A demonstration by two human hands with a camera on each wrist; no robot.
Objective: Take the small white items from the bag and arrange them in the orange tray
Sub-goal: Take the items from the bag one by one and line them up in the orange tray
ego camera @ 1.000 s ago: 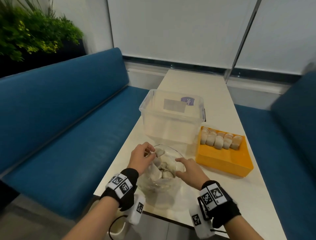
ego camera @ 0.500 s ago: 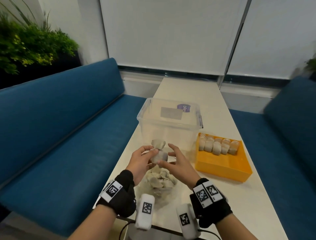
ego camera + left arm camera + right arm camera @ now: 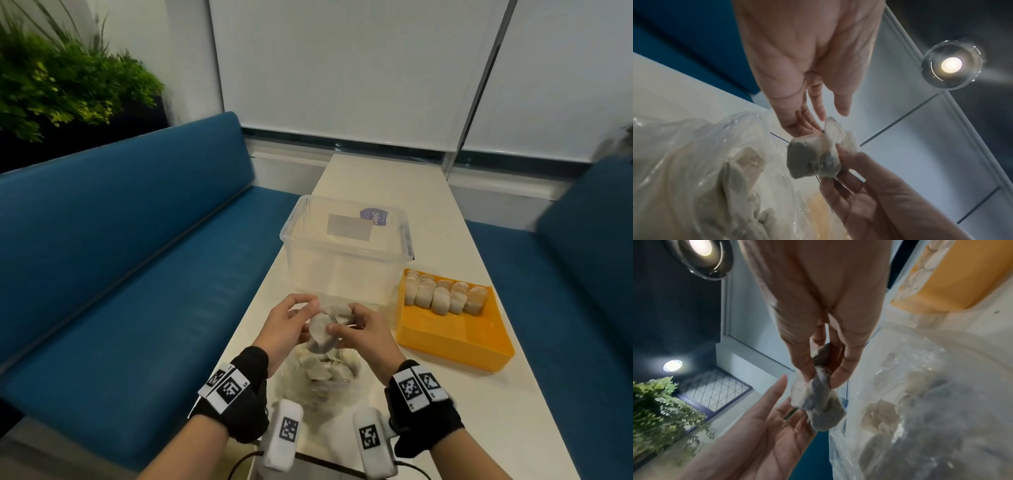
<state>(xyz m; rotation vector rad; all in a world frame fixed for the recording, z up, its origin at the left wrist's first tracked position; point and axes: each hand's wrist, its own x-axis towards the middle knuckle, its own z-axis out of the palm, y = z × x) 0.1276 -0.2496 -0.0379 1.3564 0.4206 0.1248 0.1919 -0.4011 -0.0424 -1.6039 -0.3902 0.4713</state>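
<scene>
A clump of small white dumplings (image 3: 323,330) hangs just above the clear plastic bag (image 3: 318,380), which holds several more. My right hand (image 3: 346,325) pinches the clump between thumb and fingers; the right wrist view shows that grip (image 3: 822,378) plainly. My left hand (image 3: 301,322) lies against the clump's left side with fairly straight fingers (image 3: 807,126), thumb apart from it. The orange tray (image 3: 445,346) stands to the right with a row of dumplings (image 3: 442,298) along its far side.
An empty clear plastic box (image 3: 342,260) stands right behind my hands, next to the tray. The narrow white table (image 3: 387,178) runs away from me between two blue benches (image 3: 137,257). A plant (image 3: 61,85) is at the far left.
The clump came up out of the bag in my left hand. My right hand has closed in and now pinches it, and the left fingers have eased straight.
</scene>
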